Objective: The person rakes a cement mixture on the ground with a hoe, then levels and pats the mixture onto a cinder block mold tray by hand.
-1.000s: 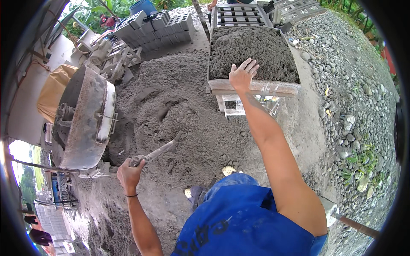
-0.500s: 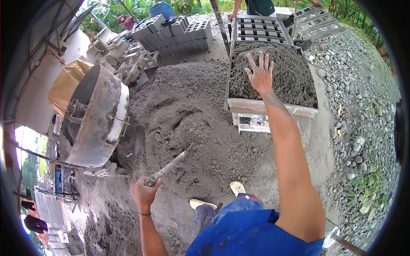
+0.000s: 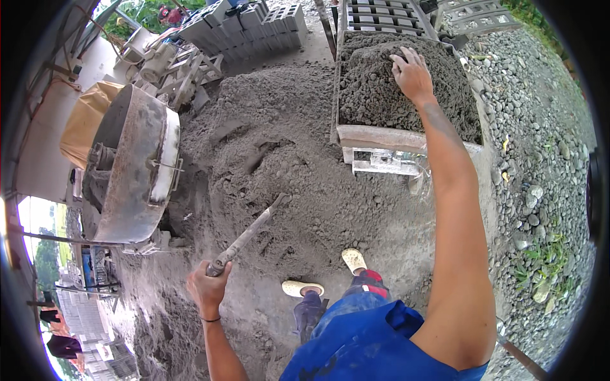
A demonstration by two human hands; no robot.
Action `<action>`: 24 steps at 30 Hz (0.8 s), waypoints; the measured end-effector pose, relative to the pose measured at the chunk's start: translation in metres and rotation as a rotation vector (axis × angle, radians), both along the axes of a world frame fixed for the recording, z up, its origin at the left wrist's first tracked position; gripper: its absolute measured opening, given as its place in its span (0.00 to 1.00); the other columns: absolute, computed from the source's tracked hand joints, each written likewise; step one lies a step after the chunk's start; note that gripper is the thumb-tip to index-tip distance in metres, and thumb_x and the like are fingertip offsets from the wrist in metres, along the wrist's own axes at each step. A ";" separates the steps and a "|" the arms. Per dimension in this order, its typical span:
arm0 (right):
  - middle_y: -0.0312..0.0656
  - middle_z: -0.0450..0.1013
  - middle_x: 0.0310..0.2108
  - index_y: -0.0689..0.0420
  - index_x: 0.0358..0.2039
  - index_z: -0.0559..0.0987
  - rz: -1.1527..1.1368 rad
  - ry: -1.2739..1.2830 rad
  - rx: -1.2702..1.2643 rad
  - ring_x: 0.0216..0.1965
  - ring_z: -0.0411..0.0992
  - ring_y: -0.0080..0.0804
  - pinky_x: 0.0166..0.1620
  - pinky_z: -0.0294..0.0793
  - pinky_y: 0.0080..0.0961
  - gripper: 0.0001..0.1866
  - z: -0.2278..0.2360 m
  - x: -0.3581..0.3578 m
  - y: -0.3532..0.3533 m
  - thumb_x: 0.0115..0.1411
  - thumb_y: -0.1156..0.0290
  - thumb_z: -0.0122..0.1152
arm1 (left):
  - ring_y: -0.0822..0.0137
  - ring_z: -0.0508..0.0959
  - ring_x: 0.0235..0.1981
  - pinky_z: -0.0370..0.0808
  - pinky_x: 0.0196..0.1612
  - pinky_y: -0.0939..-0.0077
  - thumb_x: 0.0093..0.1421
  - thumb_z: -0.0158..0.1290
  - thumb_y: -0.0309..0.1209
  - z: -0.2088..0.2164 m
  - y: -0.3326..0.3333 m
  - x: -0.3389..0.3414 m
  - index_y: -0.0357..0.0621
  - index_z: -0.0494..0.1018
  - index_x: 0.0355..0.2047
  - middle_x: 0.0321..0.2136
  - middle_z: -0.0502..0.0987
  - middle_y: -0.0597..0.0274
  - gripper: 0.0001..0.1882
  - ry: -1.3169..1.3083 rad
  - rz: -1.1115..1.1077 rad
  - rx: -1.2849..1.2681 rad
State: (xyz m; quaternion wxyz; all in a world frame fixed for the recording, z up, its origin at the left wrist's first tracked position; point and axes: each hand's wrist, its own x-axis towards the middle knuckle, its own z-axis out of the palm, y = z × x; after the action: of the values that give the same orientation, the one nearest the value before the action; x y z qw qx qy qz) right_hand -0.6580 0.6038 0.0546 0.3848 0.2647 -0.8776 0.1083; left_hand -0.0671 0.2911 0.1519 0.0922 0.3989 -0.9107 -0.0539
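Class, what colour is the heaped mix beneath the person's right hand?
The mix is dark grey; the head view shows it best.

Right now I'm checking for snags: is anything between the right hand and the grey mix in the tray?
Nothing visible: the right hand is at the grey mix, its forearm crossing above the tray's near edge.

Passable over mix (image 3: 367, 76) at 9 o'clock from right hand (image 3: 413, 73); bounded at 7 by front board (image 3: 381, 137), at 11 by grid (image 3: 386, 19). From left hand (image 3: 208, 286), blocked at 11 by mixer drum (image 3: 143, 168).
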 end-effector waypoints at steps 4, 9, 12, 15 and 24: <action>0.49 0.72 0.53 0.48 0.49 0.79 -0.030 0.013 -0.087 0.57 0.68 0.47 0.60 0.66 0.44 0.15 -0.007 0.005 0.020 0.63 0.64 0.54 | 0.49 0.77 0.22 0.70 0.29 0.56 0.43 0.70 0.47 -0.002 0.007 0.004 0.45 0.77 0.21 0.17 0.77 0.55 0.20 0.013 -0.010 -0.010; 0.52 0.71 0.52 0.49 0.50 0.78 -0.086 -0.002 -0.091 0.56 0.68 0.49 0.58 0.68 0.44 0.15 -0.011 0.012 0.054 0.65 0.63 0.53 | 0.49 0.77 0.23 0.70 0.29 0.56 0.43 0.70 0.47 -0.001 0.007 0.006 0.46 0.77 0.22 0.18 0.77 0.55 0.19 -0.001 0.004 -0.003; 0.54 0.70 0.55 0.51 0.52 0.76 -0.055 -0.096 -0.130 0.56 0.68 0.53 0.59 0.67 0.43 0.17 -0.012 0.018 0.064 0.66 0.62 0.51 | 0.49 0.77 0.23 0.70 0.29 0.56 0.43 0.70 0.46 -0.003 0.004 0.006 0.45 0.77 0.21 0.18 0.77 0.55 0.19 -0.004 0.023 -0.034; 0.53 0.70 0.54 0.50 0.52 0.77 -0.093 -0.088 -0.146 0.55 0.69 0.52 0.58 0.68 0.42 0.16 -0.017 0.016 0.079 0.65 0.61 0.53 | 0.49 0.77 0.22 0.70 0.29 0.56 0.43 0.70 0.47 -0.001 0.010 0.004 0.45 0.76 0.21 0.18 0.77 0.55 0.20 -0.001 0.015 -0.054; 0.56 0.69 0.55 0.50 0.57 0.74 -0.219 -0.219 -0.182 0.57 0.67 0.54 0.60 0.66 0.42 0.20 -0.039 0.032 0.128 0.67 0.59 0.50 | 0.49 0.76 0.21 0.69 0.27 0.56 0.43 0.70 0.46 -0.009 0.018 0.014 0.45 0.75 0.19 0.16 0.75 0.55 0.20 0.053 -0.028 -0.017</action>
State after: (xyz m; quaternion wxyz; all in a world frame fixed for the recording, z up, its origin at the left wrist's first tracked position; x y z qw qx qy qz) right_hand -0.6256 0.7314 0.0154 0.3189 0.1183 -0.9243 0.1729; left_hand -0.0529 0.3086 0.1432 0.1189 0.3836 -0.9140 -0.0579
